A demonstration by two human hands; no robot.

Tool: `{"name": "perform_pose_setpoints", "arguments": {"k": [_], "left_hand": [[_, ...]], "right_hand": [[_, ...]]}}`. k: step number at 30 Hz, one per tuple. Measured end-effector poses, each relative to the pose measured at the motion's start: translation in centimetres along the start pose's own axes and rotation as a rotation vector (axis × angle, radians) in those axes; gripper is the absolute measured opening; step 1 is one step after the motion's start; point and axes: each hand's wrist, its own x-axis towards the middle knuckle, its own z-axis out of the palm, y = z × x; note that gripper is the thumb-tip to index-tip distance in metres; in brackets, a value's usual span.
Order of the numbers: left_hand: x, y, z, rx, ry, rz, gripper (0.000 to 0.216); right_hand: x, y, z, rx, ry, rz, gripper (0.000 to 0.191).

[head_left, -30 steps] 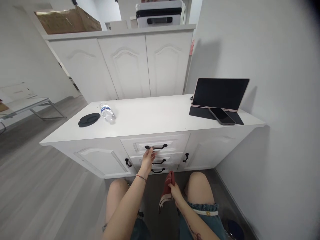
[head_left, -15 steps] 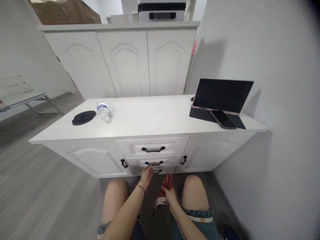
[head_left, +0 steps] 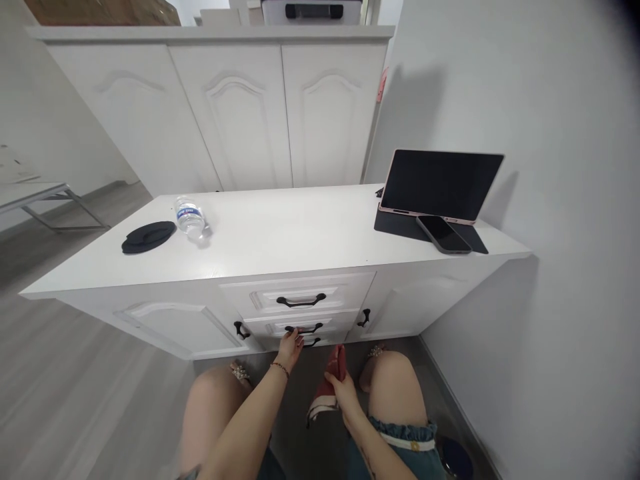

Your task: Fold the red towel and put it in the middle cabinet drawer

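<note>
I am low in front of a white cabinet [head_left: 240,257] with three shut drawers in its middle. My left hand [head_left: 290,345] reaches to the black handle of the bottom drawer [head_left: 311,343], fingers curled at it; whether they grip it is hard to see. The middle drawer handle [head_left: 303,329] is just above my fingertips, the top drawer handle [head_left: 301,301] higher up. My right hand [head_left: 343,390] is closed on a red cloth with a white band [head_left: 327,392], held between my knees.
On the cabinet top lie a black round pad [head_left: 148,237] and a water bottle [head_left: 191,216] at the left, a propped tablet [head_left: 440,183] and a phone [head_left: 443,234] at the right. Tall white cupboards [head_left: 250,113] stand behind. A wall is close on the right.
My left hand has dropped from the top drawer's handle to the bottom drawer's handle. The view has come nearer and tilted down. The right hand keeps the red cloth.
</note>
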Motion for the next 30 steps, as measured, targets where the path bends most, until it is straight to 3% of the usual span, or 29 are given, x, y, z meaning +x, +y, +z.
{"name": "perform_pose_setpoints", "arguments": {"k": [4,12,16,19,22,24,27,30], "left_hand": [[-1.0,-0.5,-0.8,0.019,-0.013,0.006,0.017],[-3.8,-2.7,-3.0,-0.014,-0.033,0.052,0.021],[-4.8,-3.9,-4.3,-0.021,-0.058,0.088,0.028],[-5.3,-4.8,-5.3,-0.032,-0.079,0.112,0.035],[-5.8,-5.5,-6.1,-0.041,-0.092,0.127,0.040],[-6.2,-5.9,-6.6,-0.043,-0.099,0.128,0.042],[-6.9,-6.3,-7.2,-0.039,-0.108,0.113,0.044],[-7.5,-6.6,-7.7,-0.042,-0.119,0.099,0.043]], "right_hand": [[-0.7,-1.5,-0.4,0.131,-0.046,0.038,0.045],[-5.0,-4.2,-2.5,0.384,-0.104,0.295,0.041],[-6.8,-6.3,-3.3,0.487,-0.178,0.351,0.039],[-7.6,-8.2,-3.7,0.503,-0.161,0.350,0.036],[-8.0,-10.0,-3.7,0.452,-0.110,0.233,0.041],[-8.0,-11.0,-3.4,0.330,-0.051,0.070,0.051],[-7.6,-12.0,-2.7,-0.044,0.092,-0.314,0.057],[-6.6,-12.3,-1.6,-0.446,0.120,-0.669,0.049]]}}
